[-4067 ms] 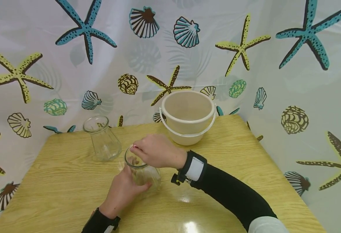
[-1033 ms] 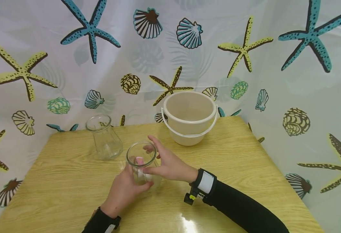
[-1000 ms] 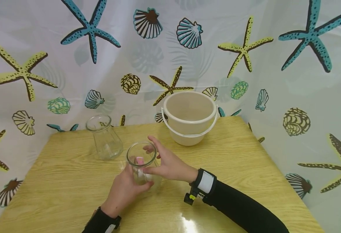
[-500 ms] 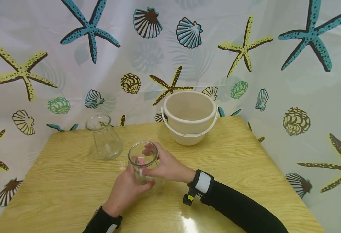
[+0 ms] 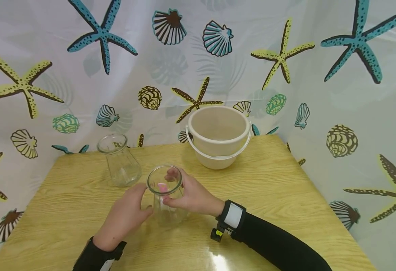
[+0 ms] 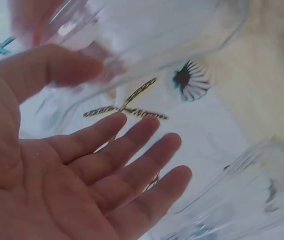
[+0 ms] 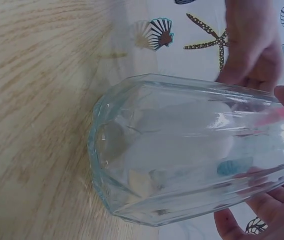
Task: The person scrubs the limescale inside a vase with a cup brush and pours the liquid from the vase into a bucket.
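A clear glass vase (image 5: 167,212) with a rounded rim stands upright on the table in front of me. My right hand (image 5: 198,194) grips its neck from the right, thumb on the near side and fingers round the far side. Inside the vase is a pink-ended thing (image 5: 163,187); a pale, whitish shape (image 7: 181,127) shows through the glass in the right wrist view. My left hand (image 5: 125,214) is just left of the vase, holding nothing. In the left wrist view its fingers (image 6: 137,160) are spread and its palm faces the glass.
A second clear glass vase (image 5: 123,167) stands farther back on the left. Behind and to the right is a cream bucket (image 5: 214,152) with its handle hanging in front. A curtain (image 5: 123,67) printed with starfish and shells borders the wooden table (image 5: 269,210).
Earlier my right hand was curled over the vase's rim; it has since come down to grip the neck. My left hand has let go of the vase and drawn away left.
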Demonstrator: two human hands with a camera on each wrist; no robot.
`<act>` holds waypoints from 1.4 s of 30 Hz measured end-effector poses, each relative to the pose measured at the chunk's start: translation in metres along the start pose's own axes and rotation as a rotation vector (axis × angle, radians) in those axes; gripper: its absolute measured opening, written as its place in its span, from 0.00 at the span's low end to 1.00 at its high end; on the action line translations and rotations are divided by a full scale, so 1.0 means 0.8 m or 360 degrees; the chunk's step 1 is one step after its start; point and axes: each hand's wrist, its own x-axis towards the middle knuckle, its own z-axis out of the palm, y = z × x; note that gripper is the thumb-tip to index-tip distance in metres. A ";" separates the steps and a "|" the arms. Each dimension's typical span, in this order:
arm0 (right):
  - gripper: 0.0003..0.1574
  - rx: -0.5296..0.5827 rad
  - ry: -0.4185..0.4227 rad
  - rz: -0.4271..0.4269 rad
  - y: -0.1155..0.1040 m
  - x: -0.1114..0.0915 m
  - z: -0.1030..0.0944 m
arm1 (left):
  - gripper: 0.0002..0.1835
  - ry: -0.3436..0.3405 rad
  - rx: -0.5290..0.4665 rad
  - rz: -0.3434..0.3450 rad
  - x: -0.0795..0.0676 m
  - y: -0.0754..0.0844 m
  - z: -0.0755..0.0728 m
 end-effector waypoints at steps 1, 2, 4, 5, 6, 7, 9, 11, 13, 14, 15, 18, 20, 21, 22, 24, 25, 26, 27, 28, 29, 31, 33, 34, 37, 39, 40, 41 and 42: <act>0.41 -0.0007 0.0002 -0.0001 -0.002 -0.001 0.000 | 0.28 0.0055 0.0015 0.0020 -0.001 0.001 -0.007; 0.41 -0.0011 0.0003 -0.0007 -0.006 -0.001 -0.001 | 0.25 0.0132 0.0016 0.0040 -0.002 0.004 -0.014; 0.39 -0.0005 0.0003 -0.0018 -0.016 -0.003 -0.002 | 0.20 0.0321 -0.0029 0.0091 -0.002 0.009 -0.025; 0.39 0.0001 0.0005 -0.0021 -0.021 -0.004 -0.004 | 0.19 0.0416 -0.0067 0.0129 -0.002 0.013 -0.029; 0.38 0.0008 0.0005 -0.0023 -0.026 -0.005 -0.006 | 0.18 0.0511 -0.0101 0.0191 -0.001 0.017 -0.032; 0.38 0.0008 0.0007 -0.0030 -0.030 -0.006 -0.007 | 0.17 0.0584 -0.0139 0.0261 0.001 0.021 -0.034; 0.37 0.0022 0.0014 -0.0048 -0.034 -0.007 -0.010 | 0.18 0.0673 -0.0177 0.0432 0.006 0.030 -0.037; 0.36 0.0009 0.0021 -0.0060 -0.030 -0.007 -0.010 | 0.21 0.0678 -0.0173 0.0604 0.012 0.039 -0.038; 0.35 -0.0012 0.0020 -0.0072 -0.020 -0.007 -0.008 | 0.23 0.0646 -0.0138 0.0736 0.017 0.046 -0.036; 0.34 -0.0027 0.0016 -0.0074 -0.015 -0.006 -0.006 | 0.23 0.0623 -0.0117 0.0784 0.018 0.048 -0.035; 0.34 -0.0045 0.0012 -0.0073 -0.009 -0.005 -0.004 | 0.23 0.0602 -0.0109 0.0823 0.020 0.050 -0.034; 0.34 -0.0102 0.0002 -0.0069 0.003 -0.003 0.000 | 0.17 0.0552 -0.0107 0.0876 0.022 0.053 -0.029; 0.36 -0.0122 0.0011 -0.0068 0.003 -0.003 0.001 | 0.13 0.0539 -0.0116 0.0884 0.023 0.053 -0.028; 0.37 -0.0114 0.0021 -0.0074 0.000 -0.003 0.001 | 0.10 0.0538 -0.0119 0.0882 0.024 0.053 -0.028; 0.38 -0.0104 0.0031 -0.0083 -0.004 -0.003 0.000 | 0.08 0.0539 -0.0115 0.0877 0.024 0.052 -0.027; 0.39 -0.0088 0.0041 -0.0103 -0.015 -0.004 -0.002 | 0.07 0.0542 -0.0096 0.0868 0.024 0.051 -0.028; 0.39 -0.0078 0.0043 -0.0106 -0.021 -0.005 -0.004 | 0.07 0.0543 -0.0085 0.0870 0.024 0.051 -0.028; 0.38 -0.0064 0.0044 -0.0113 -0.027 -0.005 -0.005 | 0.07 0.0542 -0.0073 0.0871 0.024 0.050 -0.029; 0.38 -0.0060 0.0041 -0.0116 -0.032 -0.006 -0.006 | 0.07 0.0539 -0.0053 0.0868 0.024 0.049 -0.029; 0.38 -0.0064 0.0037 -0.0111 -0.036 -0.007 -0.008 | 0.08 0.0537 -0.0030 0.0868 0.024 0.049 -0.030; 0.38 -0.0070 0.0035 -0.0101 -0.039 -0.007 -0.009 | 0.08 0.0535 -0.0006 0.0866 0.023 0.048 -0.030; 0.38 -0.0072 0.0041 -0.0076 -0.042 -0.008 -0.010 | 0.07 0.0532 0.0041 0.0854 0.023 0.047 -0.031; 0.39 -0.0081 0.0044 -0.0057 -0.044 -0.009 -0.010 | 0.07 0.0537 0.0092 0.0831 0.023 0.047 -0.033; 0.39 -0.0085 0.0048 -0.0047 -0.044 -0.009 -0.010 | 0.07 0.0546 0.0111 0.0824 0.023 0.047 -0.034; 0.40 -0.0089 0.0044 -0.0032 -0.043 -0.010 -0.010 | 0.06 0.0597 0.0160 0.0812 0.024 0.047 -0.034; 0.40 -0.0100 0.0040 -0.0028 -0.042 -0.010 -0.010 | 0.06 0.0646 0.0186 0.0812 0.026 0.047 -0.034; 0.40 -0.0099 0.0037 -0.0028 -0.041 -0.010 -0.010 | 0.06 0.0667 0.0199 0.0807 0.027 0.046 -0.033; 0.40 -0.0097 0.0036 -0.0028 -0.040 -0.010 -0.009 | 0.05 0.0686 0.0211 0.0799 0.028 0.046 -0.033; 0.40 -0.0092 0.0039 -0.0033 -0.035 -0.009 -0.008 | 0.05 0.0700 0.0219 0.0785 0.029 0.046 -0.032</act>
